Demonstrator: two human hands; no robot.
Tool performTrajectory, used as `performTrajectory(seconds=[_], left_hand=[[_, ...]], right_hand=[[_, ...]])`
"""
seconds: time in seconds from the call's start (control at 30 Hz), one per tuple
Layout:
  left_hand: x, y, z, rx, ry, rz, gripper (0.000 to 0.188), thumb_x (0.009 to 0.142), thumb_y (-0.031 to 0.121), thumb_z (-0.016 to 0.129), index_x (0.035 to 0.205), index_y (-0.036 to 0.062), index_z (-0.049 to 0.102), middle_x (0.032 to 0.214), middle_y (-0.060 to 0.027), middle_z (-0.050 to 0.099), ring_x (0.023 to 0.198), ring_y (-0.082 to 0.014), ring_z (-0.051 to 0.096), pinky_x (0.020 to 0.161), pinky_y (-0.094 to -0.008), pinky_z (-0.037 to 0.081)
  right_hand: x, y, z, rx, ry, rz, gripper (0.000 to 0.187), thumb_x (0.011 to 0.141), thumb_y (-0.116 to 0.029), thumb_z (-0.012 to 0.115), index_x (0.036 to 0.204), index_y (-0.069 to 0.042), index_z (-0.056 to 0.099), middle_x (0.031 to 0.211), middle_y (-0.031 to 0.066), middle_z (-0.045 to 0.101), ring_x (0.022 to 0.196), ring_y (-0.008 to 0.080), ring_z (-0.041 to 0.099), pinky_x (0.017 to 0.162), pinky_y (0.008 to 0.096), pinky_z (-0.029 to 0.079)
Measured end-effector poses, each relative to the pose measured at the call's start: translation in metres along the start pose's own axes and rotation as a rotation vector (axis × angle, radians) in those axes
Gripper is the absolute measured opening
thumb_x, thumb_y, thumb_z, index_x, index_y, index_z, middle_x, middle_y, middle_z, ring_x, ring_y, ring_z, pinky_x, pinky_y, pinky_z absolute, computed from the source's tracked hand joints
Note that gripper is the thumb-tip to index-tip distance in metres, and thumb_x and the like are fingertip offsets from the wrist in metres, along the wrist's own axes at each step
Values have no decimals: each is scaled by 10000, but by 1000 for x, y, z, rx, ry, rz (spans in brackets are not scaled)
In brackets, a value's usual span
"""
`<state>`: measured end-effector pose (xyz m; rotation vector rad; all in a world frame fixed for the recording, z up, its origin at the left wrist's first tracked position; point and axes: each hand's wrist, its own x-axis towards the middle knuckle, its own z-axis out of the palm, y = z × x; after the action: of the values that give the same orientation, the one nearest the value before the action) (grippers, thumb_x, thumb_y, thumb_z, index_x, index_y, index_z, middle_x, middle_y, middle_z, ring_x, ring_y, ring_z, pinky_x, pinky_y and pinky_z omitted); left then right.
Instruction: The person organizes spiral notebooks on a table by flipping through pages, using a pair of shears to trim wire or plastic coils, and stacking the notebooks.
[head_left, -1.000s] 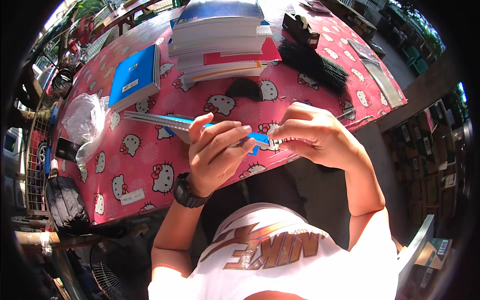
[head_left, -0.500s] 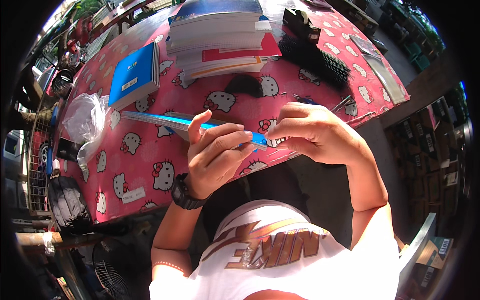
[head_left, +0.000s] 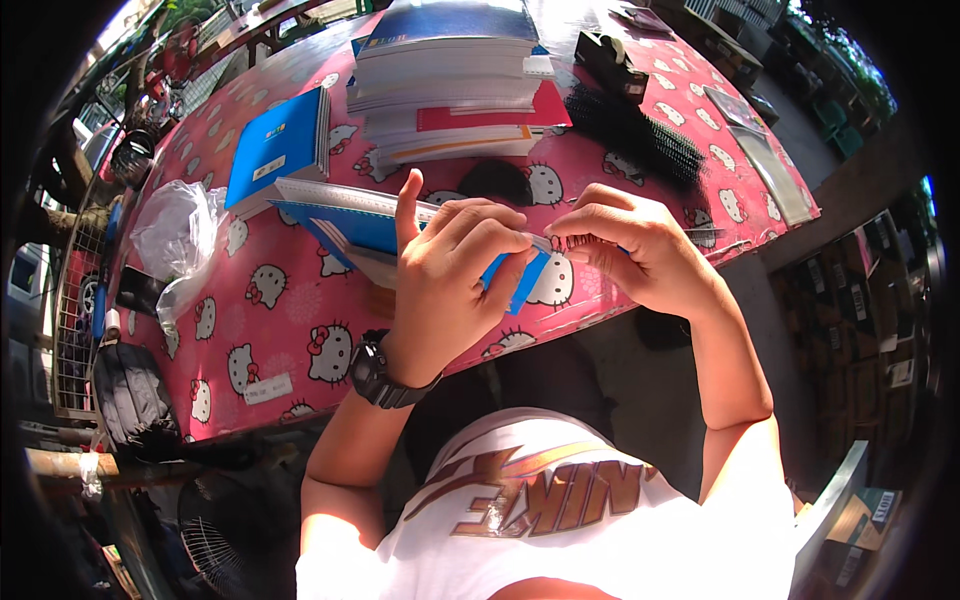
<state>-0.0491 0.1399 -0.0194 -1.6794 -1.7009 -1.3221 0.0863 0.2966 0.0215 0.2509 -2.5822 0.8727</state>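
My left hand (head_left: 455, 262) is closed around a blue-covered notebook (head_left: 525, 282), which is tilted on edge above the table, its row of punched holes facing up. At the notebook's right end, my right hand (head_left: 645, 248) pinches a thin dark spiral binding coil (head_left: 582, 240) between thumb and fingers. Whether the coil's tip sits in the holes is too small to tell. Behind the left hand stands a short pile of blue notebooks (head_left: 270, 150). Beyond both hands lies a heap of black binding coils (head_left: 640, 140).
A tall stack of books and paper (head_left: 445, 95) rises at the back. A black tape dispenser (head_left: 610, 68) stands right of it. On the left are a clear plastic bag (head_left: 180, 230) and a black pouch (head_left: 135, 400). The pink patterned table (head_left: 240, 330) ends close to my body.
The notebook has been tilted, showing more of its blue cover and white pages. My left hand has turned and shifted right; my right hand has moved slightly right, and the coil shows more clearly.
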Motion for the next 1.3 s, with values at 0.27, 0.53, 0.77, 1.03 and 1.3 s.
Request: performTrajectory(seconds=[0.27,0.53,0.77,1.03,1.3], left_hand=[[6,-1,6,40,-1,-47,126,724,120,698,784,146,591,828,29,628,878,-179,612,1064,-585,105],[1,-9,-7,91,-12,-79,182,701,211,736,837,162,626,825,26,628,814,-186,611,1060,-549,156],[3,-7,-13,61,-107,-66,162,690,204,755,816,154,667,765,28,625,761,-142,604,1021,-450,244],[3,-5,-13,46,-101,-76,177,671,185,761,817,152,665,745,31,628,765,-147,607,993,-441,267],[4,-6,-6,3,-66,-99,155,678,164,735,799,151,638,716,3,566,733,-197,591,962,-455,280]], right_hand=[[-2,11,-5,-63,-104,31,168,817,-10,590,984,-7,567,824,93,567,720,226,570,612,323,461],[-4,-9,3,-86,89,163,161,834,-114,626,871,-9,510,775,103,502,691,251,555,599,341,439],[-5,-23,14,-155,127,173,132,864,-132,580,883,-17,517,775,119,525,694,318,560,591,372,441],[-2,-20,16,-148,82,178,137,838,-116,615,871,-13,532,770,119,542,695,308,576,588,375,454],[0,-17,35,-285,196,100,157,825,-125,635,892,-14,546,788,127,552,688,309,575,587,384,460]])
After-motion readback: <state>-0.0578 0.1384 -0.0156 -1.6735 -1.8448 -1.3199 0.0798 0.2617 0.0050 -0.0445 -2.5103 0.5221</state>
